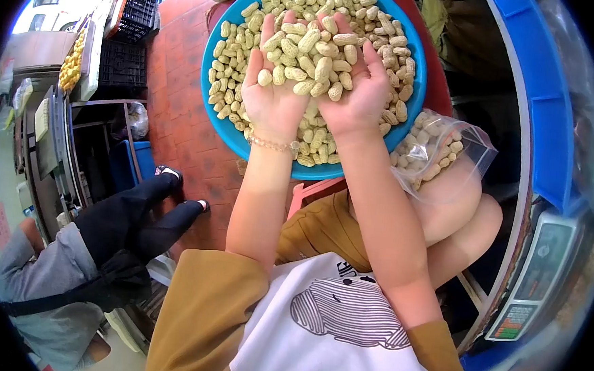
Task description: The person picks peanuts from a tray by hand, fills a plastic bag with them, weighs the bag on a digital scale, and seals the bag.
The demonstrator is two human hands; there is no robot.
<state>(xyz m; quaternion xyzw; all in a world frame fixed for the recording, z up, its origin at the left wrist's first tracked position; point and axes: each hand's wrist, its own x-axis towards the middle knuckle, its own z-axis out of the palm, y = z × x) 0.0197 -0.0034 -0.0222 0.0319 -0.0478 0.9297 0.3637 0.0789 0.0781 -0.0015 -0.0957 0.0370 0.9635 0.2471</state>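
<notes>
A round blue basin (210, 105) full of unshelled peanuts (233, 66) is at the top centre. Over it, my left hand (358, 94) and my right hand (275, 96) are cupped side by side, palms up. Together they hold a heap of peanuts (312, 54), which covers parts of the palms and fingers. A beaded bracelet (272, 144) circles my right wrist. To the right of the basin, a clear plastic bag (428, 149) with peanuts inside rests by my leg.
Another person (68, 260) in grey and dark clothes is at the left. Black crates (123, 62) stand at the upper left on the red tiled floor (179, 103). A scale (535, 275) and a blue tray edge (553, 113) line the right side.
</notes>
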